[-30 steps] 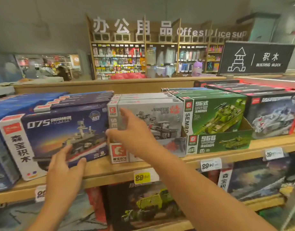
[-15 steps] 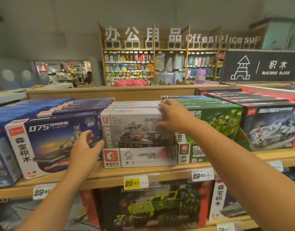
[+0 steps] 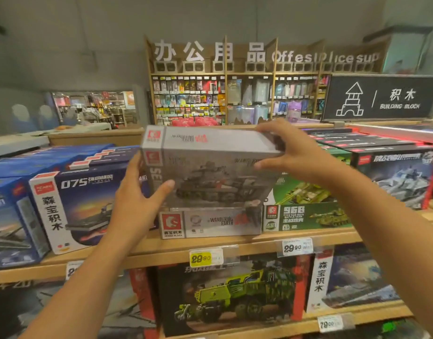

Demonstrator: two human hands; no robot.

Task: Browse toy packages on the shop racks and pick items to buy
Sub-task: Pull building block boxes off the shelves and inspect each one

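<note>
Holding the grey box (image 3: 210, 167) above the top shelf (image 3: 235, 243), you have it clamped between both hands: your left hand (image 3: 134, 201) wraps its left edge with the thumb across the front, and your right hand (image 3: 293, 152) pinches the upper right corner. It sits clear of the flat grey box (image 3: 210, 222) beneath it, between the blue box (image 3: 81, 206) and the green box (image 3: 305, 214). Expect stiff, smooth card, probably light with loose pieces inside that shift when tilted. Grip the short ends rather than the broad printed faces, which would likely dent.
</note>
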